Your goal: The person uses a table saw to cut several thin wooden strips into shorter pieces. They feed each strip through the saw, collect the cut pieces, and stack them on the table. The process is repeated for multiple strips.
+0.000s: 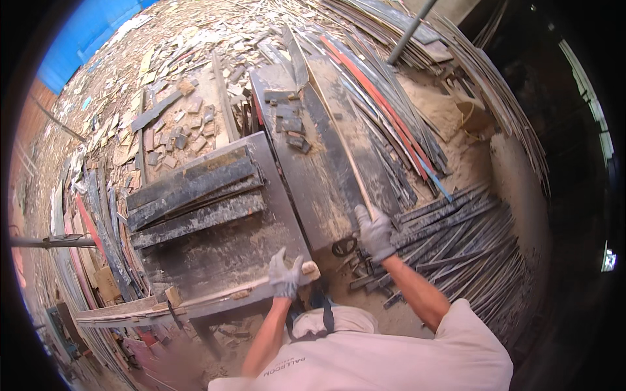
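My gloved right hand [375, 232] is closed on the near end of a long thin wooden strip [346, 146], which runs away from me along a board on the dusty table [313, 195]. My left hand [286, 273], also in a pale knit glove, is at the near edge of the left worktop [215, 259], with thumb and fingers apart. A small wooden block [311, 270] lies just right of it; whether they touch I cannot tell. Several dark, worn planks [195, 190] lie stacked on the left worktop. A black handwheel [344, 247] is at the table's near end.
Small dark offcuts [291, 119] lie on the far part of the table. Long strips, one red [381, 107], are piled to its right. A heap of narrow sticks [459, 249] covers the ground at right. Scrap wood [186, 122] lies beyond the worktop, and a metal post [413, 32] stands behind.
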### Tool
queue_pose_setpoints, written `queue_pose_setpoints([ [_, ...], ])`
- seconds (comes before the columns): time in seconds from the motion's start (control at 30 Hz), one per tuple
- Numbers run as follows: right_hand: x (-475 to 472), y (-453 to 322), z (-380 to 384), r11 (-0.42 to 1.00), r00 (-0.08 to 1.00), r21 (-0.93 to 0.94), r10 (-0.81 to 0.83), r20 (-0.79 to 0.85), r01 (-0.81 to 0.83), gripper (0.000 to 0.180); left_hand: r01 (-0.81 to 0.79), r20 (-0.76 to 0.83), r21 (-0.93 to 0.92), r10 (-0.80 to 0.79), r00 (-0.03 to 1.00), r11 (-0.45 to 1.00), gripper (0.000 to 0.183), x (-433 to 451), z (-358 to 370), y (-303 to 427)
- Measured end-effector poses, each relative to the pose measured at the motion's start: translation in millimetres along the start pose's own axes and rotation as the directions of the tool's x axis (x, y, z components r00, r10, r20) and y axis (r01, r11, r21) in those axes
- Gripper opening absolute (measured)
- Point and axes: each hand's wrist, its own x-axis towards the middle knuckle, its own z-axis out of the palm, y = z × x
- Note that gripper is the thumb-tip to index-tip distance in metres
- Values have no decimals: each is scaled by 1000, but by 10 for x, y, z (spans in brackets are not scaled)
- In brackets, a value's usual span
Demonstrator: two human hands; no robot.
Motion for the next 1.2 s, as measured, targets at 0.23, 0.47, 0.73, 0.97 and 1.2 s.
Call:
queue_pose_setpoints([
  [0.23, -2303, 256, 0, 922, 969, -349, -90, 232, 169, 47, 584, 624, -389, -263, 736, 712, 63, -116, 298, 1397],
  [0.47, -1776, 225, -613, 555, 650, -362, -509, 564, 749, 86, 117, 299, 74, -134, 945, 990, 72, -760, -1068, 787],
  [0.73, 140, -246, -613, -55, 476, -533, -377, 794, 845, 98, -235, 606, 223, 54, 793, 946, 91, -290, -2214, 900],
  [0.97, 329, -32, -795, 8, 557, -566, 161, 815, 825, 69, -519, 685, 235, 238, 688, 822, 96, 331, -1787, 529],
  [1.2, 637, 776, -902, -129, 707, -699, 37, 706, 704, 55, -478, 416, 579, 265, 870, 661, 102, 473, -1010, -78],
])
